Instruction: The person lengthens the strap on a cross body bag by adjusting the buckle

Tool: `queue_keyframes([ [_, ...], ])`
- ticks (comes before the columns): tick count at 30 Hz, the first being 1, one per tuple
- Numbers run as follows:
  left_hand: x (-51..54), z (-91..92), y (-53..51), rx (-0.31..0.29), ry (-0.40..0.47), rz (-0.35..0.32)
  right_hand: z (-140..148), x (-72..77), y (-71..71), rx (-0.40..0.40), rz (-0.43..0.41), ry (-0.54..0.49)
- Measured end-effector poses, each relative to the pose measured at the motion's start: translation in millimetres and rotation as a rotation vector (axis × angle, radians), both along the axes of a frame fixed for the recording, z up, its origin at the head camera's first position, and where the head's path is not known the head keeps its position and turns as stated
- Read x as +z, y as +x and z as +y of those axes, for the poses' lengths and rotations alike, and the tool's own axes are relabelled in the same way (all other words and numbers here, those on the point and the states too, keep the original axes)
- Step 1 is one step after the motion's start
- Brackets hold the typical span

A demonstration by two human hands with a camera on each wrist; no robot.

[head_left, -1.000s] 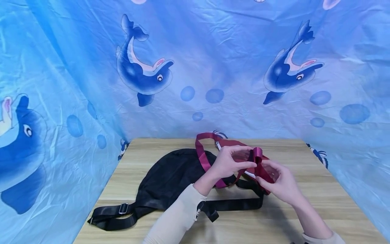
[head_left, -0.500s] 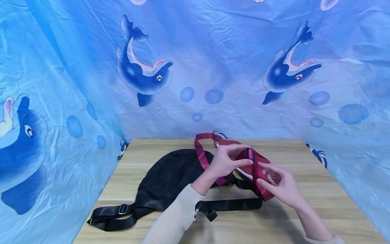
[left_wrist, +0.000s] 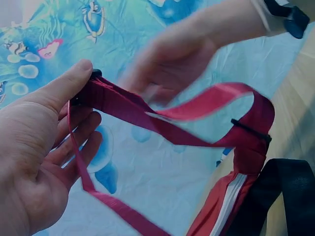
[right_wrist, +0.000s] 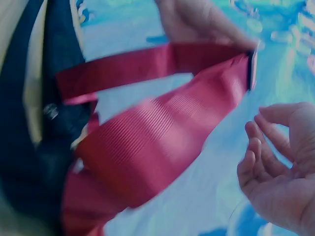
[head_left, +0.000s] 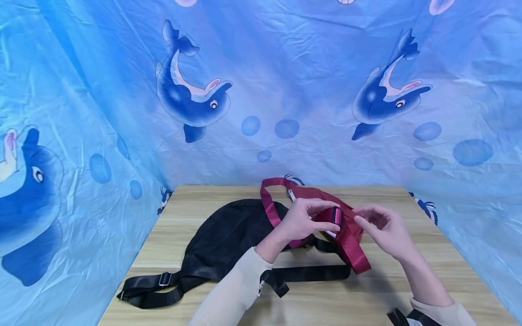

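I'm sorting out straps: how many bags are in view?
2: the black bag lies left of centre on the table; the red bag is to its right, partly behind the left hand. More could be hidden.

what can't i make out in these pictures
Head view: the left sleeve hides part of the black bag.
Head view: the left hand hides part of the red bag.
Left wrist view: the thumb hides part of the black slider.
Left wrist view: the right hand is blurred.
Head view: the bottom edge cuts off a dark item at the right cuff.
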State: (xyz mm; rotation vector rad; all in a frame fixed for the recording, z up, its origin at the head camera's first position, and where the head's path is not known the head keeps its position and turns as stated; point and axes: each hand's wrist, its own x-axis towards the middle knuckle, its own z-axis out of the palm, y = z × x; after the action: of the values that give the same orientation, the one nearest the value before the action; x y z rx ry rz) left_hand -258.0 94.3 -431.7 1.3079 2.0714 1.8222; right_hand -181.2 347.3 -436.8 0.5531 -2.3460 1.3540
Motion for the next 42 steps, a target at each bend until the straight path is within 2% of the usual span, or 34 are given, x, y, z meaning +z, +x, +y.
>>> queue_keyframes([
  [3, -0.2, 1.4, 2.1, -0.004, 0.006, 0.011, -9.3, 11.4, -2.4, 0.087, 0.097, 0.008],
  [6, -1.5, 3.6, 4.6, 0.005, -0.006, 0.026, -16.6, 17.8, 0.0, 0.118, 0.110, 0.039],
  [10, -7.9, 6.1, 11.0, 0.035, -0.048, 0.038, -19.2, 15.3, 9.4, 0.060, 0.039, 0.054],
  [13, -12.5, 8.1, 14.3, 0.049, -0.077, 0.052, -18.5, 12.4, 14.5, 0.057, -0.039, 0.050],
  [15, -12.4, 9.3, 14.9, 0.053, -0.095, 0.083, -17.0, 14.0, 14.4, 0.083, -0.109, 0.042],
  [19, -7.3, 10.5, 15.4, 0.041, -0.126, 0.154, -10.9, 21.6, 7.9, 0.163, -0.183, 0.069],
  [22, -4.1, 10.9, 16.3, 0.032, -0.154, 0.189, -5.8, 24.1, 3.3, 0.219, -0.190, 0.078],
  [26, -2.3, 10.7, 15.9, 0.044, -0.185, 0.208, -4.8, 25.2, 1.8, 0.246, -0.200, 0.087],
  [30, -2.2, 9.8, 13.2, 0.057, -0.188, 0.219, -9.1, 28.1, 1.5, 0.240, -0.209, 0.102],
  [36, -1.7, 6.8, 10.4, 0.064, -0.152, 0.176, -14.3, 31.7, 0.0, 0.144, -0.243, 0.083],
  [42, -0.6, 2.1, 8.7, 0.073, -0.164, 0.160, -15.8, 32.1, -4.9, 0.149, -0.250, 0.093],
])
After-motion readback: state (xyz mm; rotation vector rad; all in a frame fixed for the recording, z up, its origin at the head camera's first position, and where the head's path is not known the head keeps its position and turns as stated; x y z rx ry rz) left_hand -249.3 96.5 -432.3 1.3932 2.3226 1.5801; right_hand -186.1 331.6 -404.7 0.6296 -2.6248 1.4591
